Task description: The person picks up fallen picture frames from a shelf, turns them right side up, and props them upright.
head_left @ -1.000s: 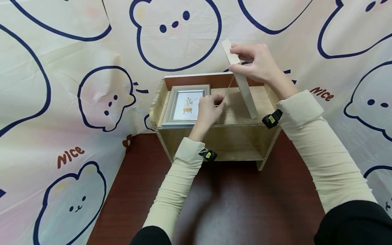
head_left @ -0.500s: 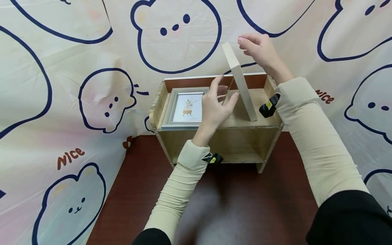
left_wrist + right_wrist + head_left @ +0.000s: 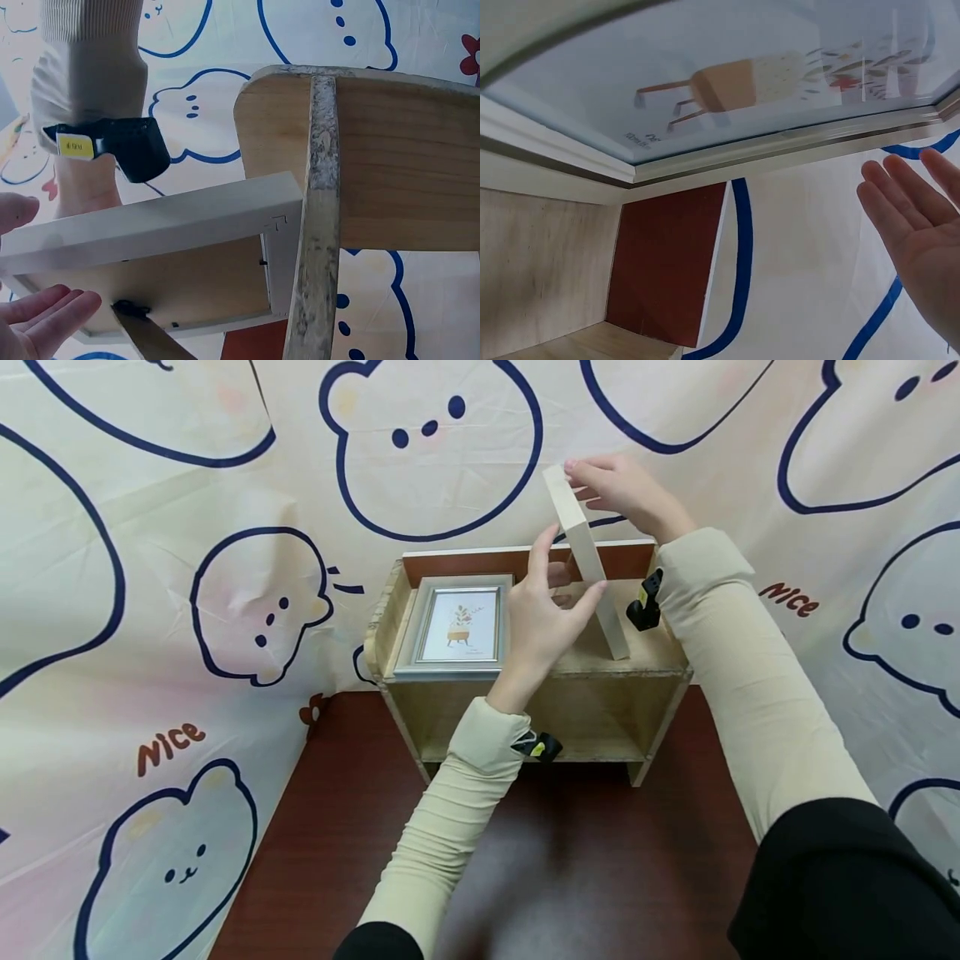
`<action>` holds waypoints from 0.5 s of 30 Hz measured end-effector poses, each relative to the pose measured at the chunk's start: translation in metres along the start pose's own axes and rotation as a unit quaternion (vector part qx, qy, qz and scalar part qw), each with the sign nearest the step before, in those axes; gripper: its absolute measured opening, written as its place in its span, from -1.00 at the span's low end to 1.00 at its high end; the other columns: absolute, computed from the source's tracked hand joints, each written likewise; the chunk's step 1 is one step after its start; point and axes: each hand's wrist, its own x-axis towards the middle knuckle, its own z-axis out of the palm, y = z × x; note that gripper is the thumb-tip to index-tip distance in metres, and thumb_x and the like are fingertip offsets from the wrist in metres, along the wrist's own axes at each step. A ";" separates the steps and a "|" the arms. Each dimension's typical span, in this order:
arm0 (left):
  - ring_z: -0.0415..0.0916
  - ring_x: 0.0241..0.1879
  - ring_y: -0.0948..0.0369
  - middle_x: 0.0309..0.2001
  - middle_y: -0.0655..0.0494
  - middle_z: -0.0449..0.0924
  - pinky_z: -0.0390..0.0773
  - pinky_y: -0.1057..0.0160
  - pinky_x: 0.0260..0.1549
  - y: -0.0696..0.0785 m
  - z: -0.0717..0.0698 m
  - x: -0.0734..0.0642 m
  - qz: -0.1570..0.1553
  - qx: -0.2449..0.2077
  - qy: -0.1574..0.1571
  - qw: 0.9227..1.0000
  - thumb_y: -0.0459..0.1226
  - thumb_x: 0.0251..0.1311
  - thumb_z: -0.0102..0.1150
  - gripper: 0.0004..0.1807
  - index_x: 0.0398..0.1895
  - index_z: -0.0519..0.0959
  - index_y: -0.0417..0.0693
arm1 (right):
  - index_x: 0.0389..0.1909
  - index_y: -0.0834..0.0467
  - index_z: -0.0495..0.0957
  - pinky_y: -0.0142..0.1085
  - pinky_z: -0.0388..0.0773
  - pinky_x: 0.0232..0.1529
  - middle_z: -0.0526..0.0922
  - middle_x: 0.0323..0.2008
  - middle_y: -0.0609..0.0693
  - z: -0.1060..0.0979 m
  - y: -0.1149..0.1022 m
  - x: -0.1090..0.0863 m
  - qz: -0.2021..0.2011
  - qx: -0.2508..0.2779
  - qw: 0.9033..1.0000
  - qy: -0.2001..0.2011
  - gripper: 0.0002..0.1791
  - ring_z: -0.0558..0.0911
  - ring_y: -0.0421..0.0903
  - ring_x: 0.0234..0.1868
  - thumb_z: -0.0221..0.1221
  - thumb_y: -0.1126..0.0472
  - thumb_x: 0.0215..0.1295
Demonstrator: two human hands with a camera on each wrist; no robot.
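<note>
Two-tier wooden shelf point(image 3: 585, 718), mid-frame, is carrying two items up top: silver plant-print frame point(image 3: 459, 625) sitting left, pale-edged picture frame point(image 3: 587, 553) standing tilted right, strut point(image 3: 150, 335) sticking out. Latter's lower corner point(image 3: 619, 650) is sitting near the front edge point(image 3: 652, 672); gap showing toward right wall point(image 3: 654, 702). Left hand point(image 3: 543, 618): grip standing apart, strut side. Right hand point(image 3: 633, 497): grip standing apart, by top edge point(image 3: 567, 502). Can't tell contact.

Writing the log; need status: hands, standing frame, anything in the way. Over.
Left hand open behind standing frame, right hand open by its picture side; contact unclear. Frame tilted on shelf, prop leg out. Possible snag: second frame close on left.
</note>
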 end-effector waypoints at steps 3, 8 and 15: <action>0.59 -0.27 0.13 -0.28 -0.10 0.59 0.56 0.43 -0.40 0.001 0.002 0.001 -0.001 -0.005 -0.001 1.000 -0.26 -0.01 0.31 -0.23 0.26 0.14 -0.14 | 0.26 0.28 0.24 -0.20 0.16 0.25 0.32 0.21 0.21 0.000 0.002 0.002 0.002 0.011 1.000 -0.014 -0.36 0.33 0.06 0.20 -0.17 -0.11 0.36; 0.59 -0.29 0.22 -0.27 -0.09 0.59 0.56 0.43 -0.40 0.001 0.003 0.002 -0.011 -0.005 -0.004 1.000 -0.27 -0.02 0.32 -0.20 0.28 0.11 -0.12 | 0.22 0.32 0.27 -0.20 0.20 0.23 0.39 0.10 0.17 0.001 0.003 0.003 -0.001 0.030 0.999 -0.025 -0.35 0.37 0.04 0.15 -0.17 -0.12 0.36; 0.58 -0.31 0.24 -0.28 -0.07 0.59 0.56 0.43 -0.41 0.003 0.004 0.005 -0.003 0.023 0.005 1.000 -0.27 0.02 0.29 -0.23 0.27 0.09 -0.11 | 0.10 0.31 0.37 -0.15 0.22 0.21 0.51 -0.16 -0.01 0.001 0.005 0.004 -0.010 0.050 0.998 -0.029 -0.43 0.46 -0.07 -0.02 -0.12 -0.09 0.35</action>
